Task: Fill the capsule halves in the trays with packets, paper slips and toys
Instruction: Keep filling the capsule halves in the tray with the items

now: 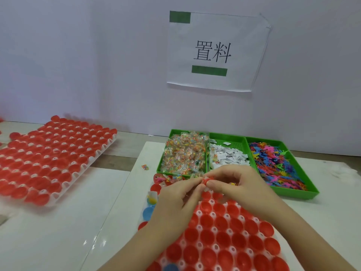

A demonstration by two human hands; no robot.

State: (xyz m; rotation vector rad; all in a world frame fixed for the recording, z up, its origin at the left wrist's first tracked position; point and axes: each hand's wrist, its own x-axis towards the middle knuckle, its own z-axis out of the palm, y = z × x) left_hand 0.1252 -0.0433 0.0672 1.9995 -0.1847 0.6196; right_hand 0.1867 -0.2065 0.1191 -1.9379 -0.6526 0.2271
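At frame centre, left hand [175,198] and right hand [242,184] are together pinching one red capsule half [205,181], fingers curled, over the upper end of the near tray [214,229]. Risk: the half slipping and unseating its neighbours. Counting two trays, far tray [66,185] at left; three green bins [293,193]; one stray packet [145,167].

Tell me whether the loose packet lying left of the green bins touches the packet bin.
Apart. The head view shows bare white table between the loose packet and the packet bin, clear of its left wall.
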